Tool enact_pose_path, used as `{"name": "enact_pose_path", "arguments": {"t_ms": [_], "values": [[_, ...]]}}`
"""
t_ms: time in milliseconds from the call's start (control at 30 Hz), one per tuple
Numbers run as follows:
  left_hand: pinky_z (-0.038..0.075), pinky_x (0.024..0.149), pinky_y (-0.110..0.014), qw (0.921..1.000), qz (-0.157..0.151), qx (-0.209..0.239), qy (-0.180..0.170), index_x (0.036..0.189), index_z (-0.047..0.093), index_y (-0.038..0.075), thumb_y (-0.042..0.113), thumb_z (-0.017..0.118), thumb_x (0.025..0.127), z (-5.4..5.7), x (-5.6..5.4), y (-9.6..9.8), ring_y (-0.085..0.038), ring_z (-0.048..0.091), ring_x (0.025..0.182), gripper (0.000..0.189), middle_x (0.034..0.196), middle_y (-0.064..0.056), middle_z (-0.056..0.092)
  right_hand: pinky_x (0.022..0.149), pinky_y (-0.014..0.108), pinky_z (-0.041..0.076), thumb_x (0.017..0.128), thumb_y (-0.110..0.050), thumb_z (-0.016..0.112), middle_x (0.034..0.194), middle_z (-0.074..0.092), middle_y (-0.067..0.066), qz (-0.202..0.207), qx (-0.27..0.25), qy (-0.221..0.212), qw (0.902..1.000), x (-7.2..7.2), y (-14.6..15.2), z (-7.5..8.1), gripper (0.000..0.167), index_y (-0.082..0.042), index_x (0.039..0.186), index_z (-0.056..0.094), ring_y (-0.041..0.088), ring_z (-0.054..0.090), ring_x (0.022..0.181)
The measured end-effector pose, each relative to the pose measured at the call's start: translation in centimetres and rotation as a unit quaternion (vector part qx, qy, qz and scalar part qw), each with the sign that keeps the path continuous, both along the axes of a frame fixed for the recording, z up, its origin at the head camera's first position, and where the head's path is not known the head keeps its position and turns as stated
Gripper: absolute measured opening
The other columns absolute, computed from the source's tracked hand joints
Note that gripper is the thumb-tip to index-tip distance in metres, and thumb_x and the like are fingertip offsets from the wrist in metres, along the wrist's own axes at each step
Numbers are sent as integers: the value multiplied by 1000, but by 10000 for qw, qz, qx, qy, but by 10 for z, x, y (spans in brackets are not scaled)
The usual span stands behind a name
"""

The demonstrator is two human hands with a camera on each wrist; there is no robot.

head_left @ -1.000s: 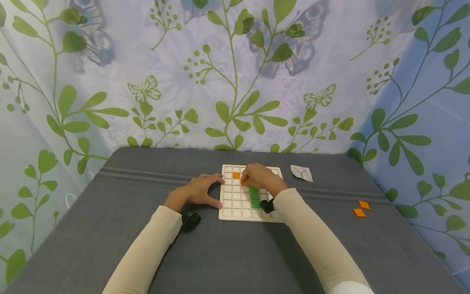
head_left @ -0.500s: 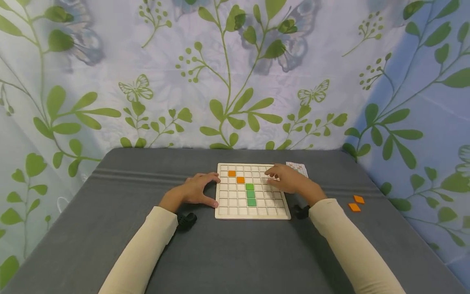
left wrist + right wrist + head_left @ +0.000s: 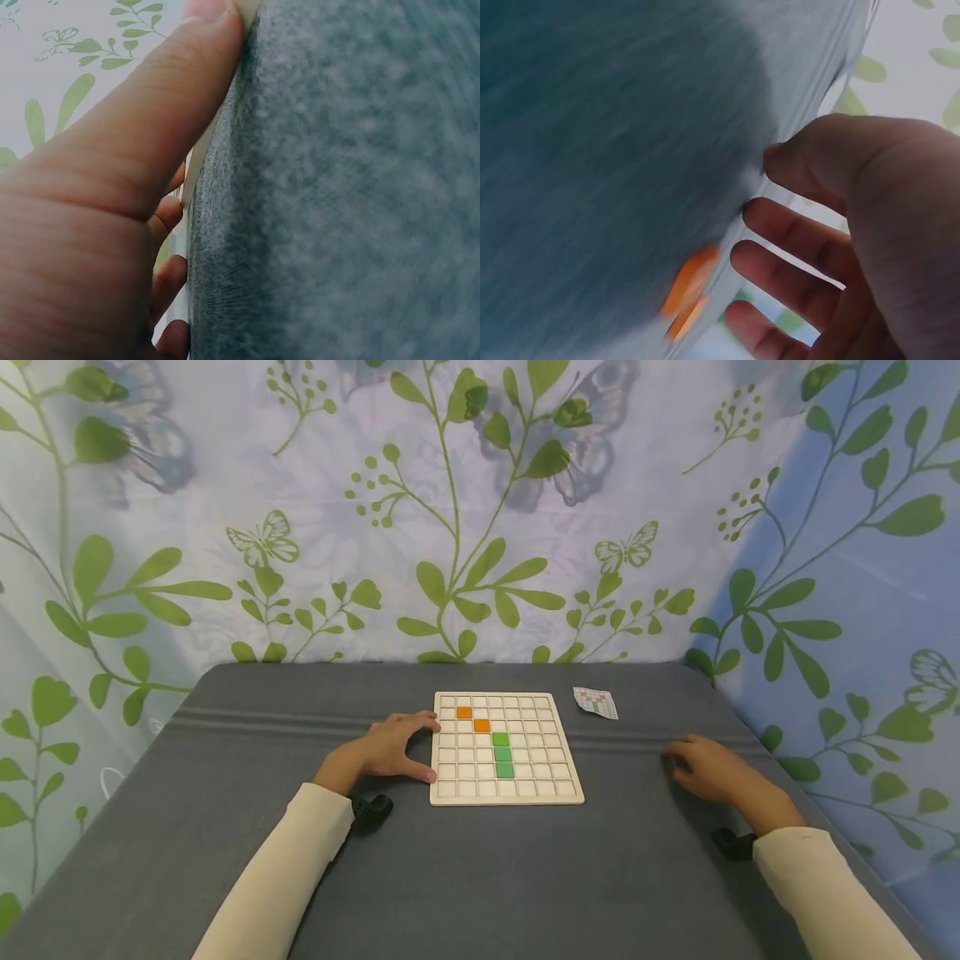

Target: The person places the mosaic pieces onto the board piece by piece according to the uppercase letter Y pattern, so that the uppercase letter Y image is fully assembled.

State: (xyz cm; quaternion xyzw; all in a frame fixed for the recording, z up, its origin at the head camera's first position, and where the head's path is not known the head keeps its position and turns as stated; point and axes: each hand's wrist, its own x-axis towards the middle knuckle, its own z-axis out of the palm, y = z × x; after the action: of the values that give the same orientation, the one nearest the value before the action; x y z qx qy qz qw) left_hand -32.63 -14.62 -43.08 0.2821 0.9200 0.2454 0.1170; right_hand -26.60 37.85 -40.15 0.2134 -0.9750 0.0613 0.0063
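Observation:
A pale wooden grid board (image 3: 467, 756) lies flat on the table. Two orange tiles (image 3: 482, 725) sit diagonally in its cells, and three green tiles (image 3: 502, 754) run down a column below them. My left hand (image 3: 390, 749) rests at the board's left edge, its thumb and index finger spread apart against the side. Off to the right, my right hand (image 3: 708, 770) is over the table with loosely bent fingers and nothing between them. Two loose orange tiles (image 3: 690, 281) lie near its fingertips in the right wrist view; in the head view the hand hides them.
A small paper card (image 3: 596, 702) printed with a coloured grid lies behind the board to the right. Grey cloth (image 3: 480, 885) covers the table. A leaf-patterned curtain (image 3: 360, 468) hangs along the back and both sides.
My right hand has let go of an orange tile, now lying in a board cell, and has swung right to the loose orange tiles. My left hand stays at the board's edge.

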Motion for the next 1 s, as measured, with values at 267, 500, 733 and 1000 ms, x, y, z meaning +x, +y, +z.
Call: {"name": "enact_pose_path", "arguments": {"t_ms": [267,500,733,1000], "values": [[19,109,-68,10000,78,-13,47,149,48,19,56,82,80,0,-1,-2,-38,24,147,86,164,-5,29,72,47,47,75,9,74,98,58,17,94,-266,-87,9996,22,30,-3,45,7,119,66,28,55,81],[20,109,-68,10000,58,-15,1,148,48,19,56,83,80,-1,0,2,-38,24,147,85,163,-4,30,82,62,48,75,10,74,112,60,32,-165,-343,107,9992,32,50,-12,43,9,117,67,52,59,102],[20,109,-68,9999,74,-74,65,149,48,20,58,81,80,-1,-2,0,-37,24,147,86,163,-4,30,79,60,49,78,9,75,105,62,29,-312,-380,342,9982,34,49,-11,33,9,111,70,49,61,95],[19,109,-67,10000,21,-64,21,148,48,20,57,81,80,-2,-2,1,-37,24,147,84,163,-4,30,75,55,51,80,2,81,96,65,17,-43,-414,447,9981,20,28,-8,29,7,105,69,38,64,87]]}}
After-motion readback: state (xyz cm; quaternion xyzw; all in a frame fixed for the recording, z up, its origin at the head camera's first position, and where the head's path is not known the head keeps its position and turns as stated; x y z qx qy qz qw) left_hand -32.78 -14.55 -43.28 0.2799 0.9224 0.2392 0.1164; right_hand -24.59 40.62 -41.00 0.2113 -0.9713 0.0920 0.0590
